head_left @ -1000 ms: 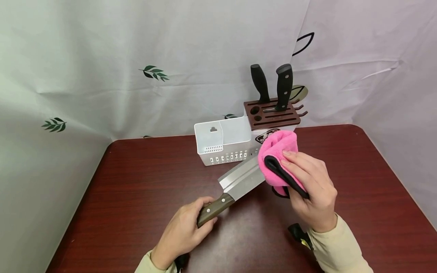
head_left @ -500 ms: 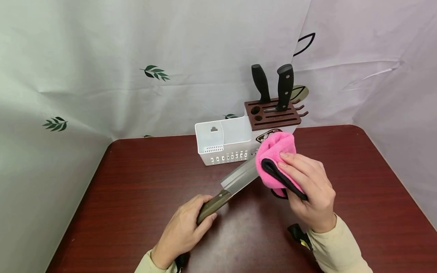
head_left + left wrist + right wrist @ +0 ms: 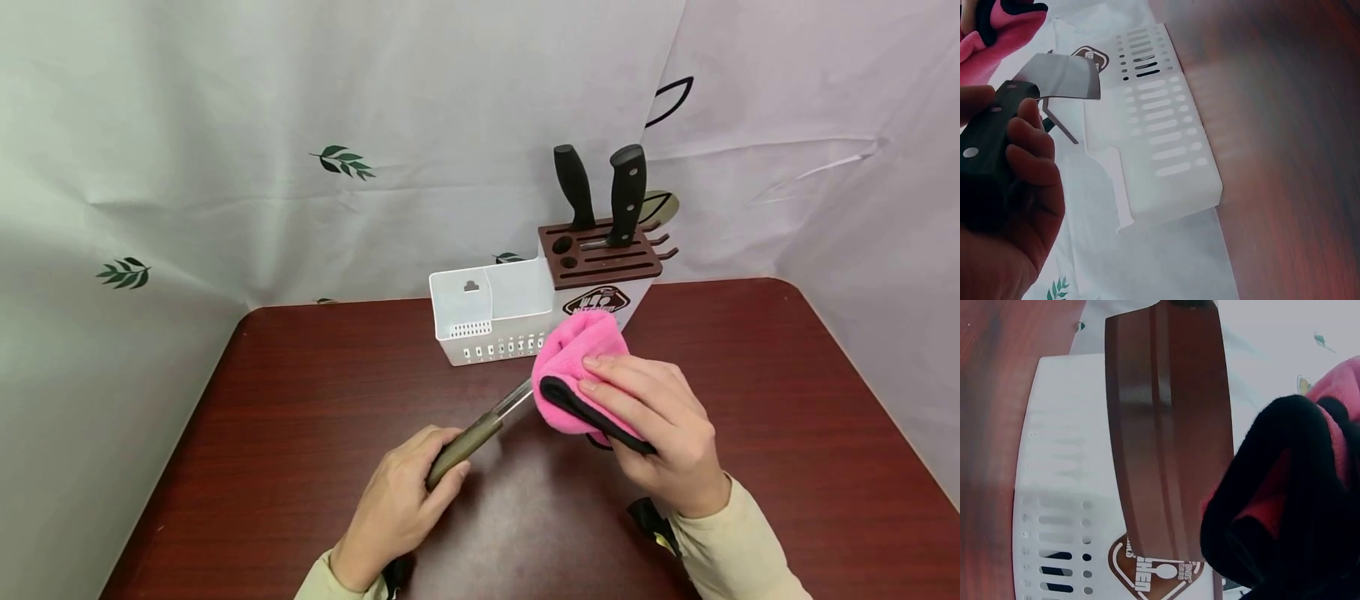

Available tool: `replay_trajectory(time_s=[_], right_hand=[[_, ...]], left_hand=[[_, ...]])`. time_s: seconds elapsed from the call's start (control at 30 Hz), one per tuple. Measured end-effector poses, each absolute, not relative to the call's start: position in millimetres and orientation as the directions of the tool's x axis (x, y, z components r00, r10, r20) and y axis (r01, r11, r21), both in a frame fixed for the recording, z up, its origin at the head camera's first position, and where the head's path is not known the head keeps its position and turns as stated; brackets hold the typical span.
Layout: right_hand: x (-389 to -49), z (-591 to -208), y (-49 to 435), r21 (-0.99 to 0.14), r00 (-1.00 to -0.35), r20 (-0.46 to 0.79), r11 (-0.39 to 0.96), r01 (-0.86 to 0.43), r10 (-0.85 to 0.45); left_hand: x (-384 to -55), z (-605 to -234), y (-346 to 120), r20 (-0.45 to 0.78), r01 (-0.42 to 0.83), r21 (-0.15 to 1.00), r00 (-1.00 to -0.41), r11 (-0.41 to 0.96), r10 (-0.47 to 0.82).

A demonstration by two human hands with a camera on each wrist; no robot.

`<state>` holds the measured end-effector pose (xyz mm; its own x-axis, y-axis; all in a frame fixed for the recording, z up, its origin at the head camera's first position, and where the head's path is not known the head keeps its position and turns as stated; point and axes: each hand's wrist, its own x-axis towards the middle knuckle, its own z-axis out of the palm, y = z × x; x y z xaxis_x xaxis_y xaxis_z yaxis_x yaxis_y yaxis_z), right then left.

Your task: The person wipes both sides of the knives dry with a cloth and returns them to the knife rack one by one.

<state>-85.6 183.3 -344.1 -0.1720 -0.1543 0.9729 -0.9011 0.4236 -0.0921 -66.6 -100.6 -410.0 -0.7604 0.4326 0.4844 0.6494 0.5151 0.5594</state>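
Note:
My left hand [image 3: 393,504] grips the riveted greenish-brown handle of a cleaver [image 3: 467,448], just above the table. The cleaver stands nearly edge-on in the head view, pointing up and right. Its broad blade [image 3: 1166,437] shows flat in the right wrist view. A folded pink cloth with black trim [image 3: 581,367] is held in my right hand [image 3: 667,429], fingers on its outer side. In the head view this cloth covers the far part of the blade. Whether it touches the blade there cannot be made out.
Behind the hands stands a white perforated holder [image 3: 491,337] with a brown slotted top [image 3: 600,265]. Two black-handled knives [image 3: 573,187] stand in the slots; hooks jut out at right. A printed white curtain [image 3: 225,167] backs the dark red table [image 3: 315,417].
The cleaver has turned from showing its flat side to nearly edge-on in the head view. My right hand and the cloth have shifted left and slightly nearer; my left hand keeps its grip.

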Motion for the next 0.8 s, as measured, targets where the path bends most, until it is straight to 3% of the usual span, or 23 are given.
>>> replay_trajectory(time_s=[0.2,0.5,0.8], right_hand=[[-85,-351,181,-0.085,-0.177,0.953,0.345,-0.935,-0.246],[-83,-359,178,-0.051,-0.198,0.891,0.344,-0.938,-0.408],[-85,-366,170,-0.028,-0.175,0.863,0.301,-0.953,-0.474]], left_hand=[[-66,-409,-100,0.496,0.637,0.564,-0.770,0.526,0.401],[-67,-411,-101,0.506,0.643,0.582,-0.766,0.498,0.397],[-66,-411,-101,0.501,0.626,0.601,-0.779,0.496,0.376]])
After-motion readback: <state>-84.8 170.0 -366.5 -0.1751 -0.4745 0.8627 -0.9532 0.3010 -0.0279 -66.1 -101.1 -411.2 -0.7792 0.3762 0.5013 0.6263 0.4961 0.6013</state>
